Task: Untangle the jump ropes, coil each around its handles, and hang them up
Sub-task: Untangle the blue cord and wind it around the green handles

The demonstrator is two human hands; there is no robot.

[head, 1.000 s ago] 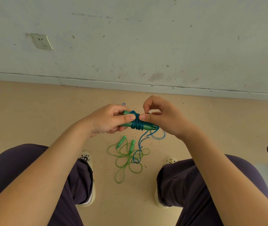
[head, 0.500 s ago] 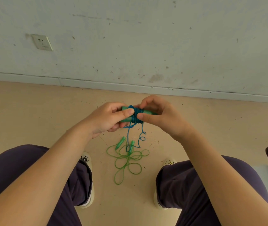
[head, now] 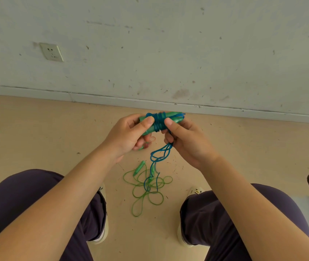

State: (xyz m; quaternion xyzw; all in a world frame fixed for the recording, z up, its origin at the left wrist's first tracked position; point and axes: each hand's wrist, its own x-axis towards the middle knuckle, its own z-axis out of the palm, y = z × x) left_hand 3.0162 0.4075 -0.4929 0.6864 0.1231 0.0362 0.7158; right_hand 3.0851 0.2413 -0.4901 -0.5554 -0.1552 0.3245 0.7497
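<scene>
You are holding the green handles (head: 160, 122) level above the floor (head: 37, 132), your left hand (head: 131, 135) gripping their left end with the thumb pressing just beside the blue coil (head: 158, 122), and your right hand (head: 184, 140) pinching them on the coil's other side while its fingers curl round the blue rope (head: 159, 157) trailing below. That loose tail is hanging straight down from the handles and appears to be crossing the green rope (head: 146, 189) lying on the floor beneath them, so pulling more turns risks dragging that rope up and knotting the two together again. The tail itself is looping and twisting below the handles; winding it in like that is likely leaving kinks. Easing either thumb is letting the turns spring loose. No hook is in view.
</scene>
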